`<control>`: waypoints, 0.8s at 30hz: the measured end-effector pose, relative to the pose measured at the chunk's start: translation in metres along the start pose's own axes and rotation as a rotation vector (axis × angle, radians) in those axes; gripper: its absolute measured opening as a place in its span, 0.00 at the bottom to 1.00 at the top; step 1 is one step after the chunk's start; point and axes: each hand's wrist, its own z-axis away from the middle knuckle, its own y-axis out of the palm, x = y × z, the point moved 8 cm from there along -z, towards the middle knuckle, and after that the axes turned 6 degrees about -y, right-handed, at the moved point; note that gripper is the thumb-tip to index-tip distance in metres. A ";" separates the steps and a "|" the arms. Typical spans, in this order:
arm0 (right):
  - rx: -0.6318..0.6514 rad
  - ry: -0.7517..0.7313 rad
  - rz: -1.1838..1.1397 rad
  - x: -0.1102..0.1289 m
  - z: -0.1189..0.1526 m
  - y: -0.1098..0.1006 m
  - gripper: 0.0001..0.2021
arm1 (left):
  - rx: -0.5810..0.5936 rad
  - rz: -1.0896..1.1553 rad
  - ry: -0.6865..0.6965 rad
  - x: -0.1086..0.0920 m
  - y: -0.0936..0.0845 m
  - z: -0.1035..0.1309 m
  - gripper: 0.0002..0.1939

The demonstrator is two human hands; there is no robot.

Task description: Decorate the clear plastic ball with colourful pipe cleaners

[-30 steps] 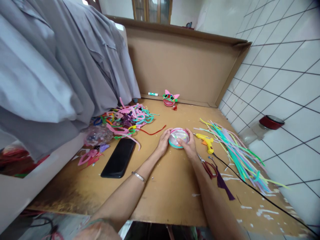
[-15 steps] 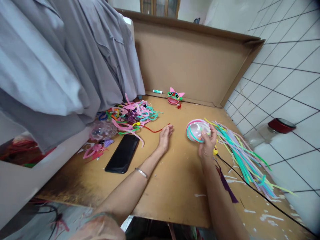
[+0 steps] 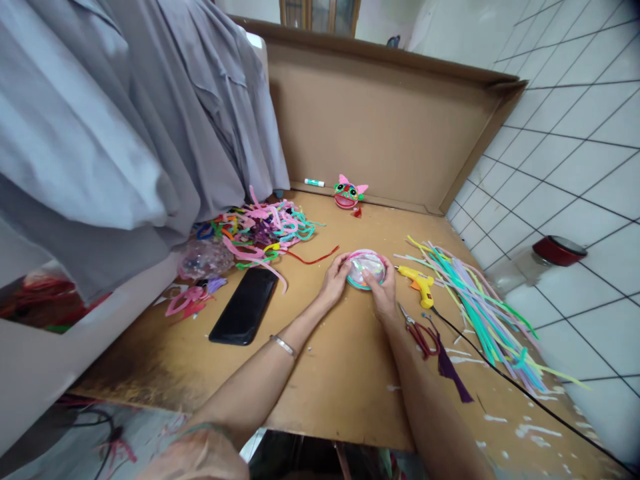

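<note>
Nestling between left hand point(image 3: 335, 280) and right hand point(image 3: 385, 292), both gripping its sides: 1 clear round shell point(image 3: 367, 263).

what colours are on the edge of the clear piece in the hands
Pink on the far edge of the clear piece, teal on the near edge; head view.

Upper left: grey cloth point(image 3: 100, 120), hanging in folds. Left of centre: black phone point(image 3: 244, 307), flat on surface point(image 3: 320, 393). Right: clear jar point(image 3: 520, 272), dark red lid point(image 3: 559, 251), near white tiled wall point(image 3: 590, 173). Upper middle: brown cardboard panel point(image 3: 370, 120), upright; wooden frame point(image 3: 306, 15) beyond, top edge.
</note>
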 end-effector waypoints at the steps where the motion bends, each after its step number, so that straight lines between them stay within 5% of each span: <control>1: 0.002 -0.006 -0.003 0.000 0.000 0.000 0.36 | 0.002 -0.008 -0.001 -0.001 0.000 0.000 0.18; 8: 0.001 -0.034 -0.066 -0.009 -0.002 -0.005 0.33 | 0.006 0.009 0.020 -0.012 0.002 0.006 0.16; 24: -0.014 -0.016 -0.086 -0.016 -0.010 -0.008 0.28 | -0.080 0.074 -0.074 0.002 -0.007 0.001 0.15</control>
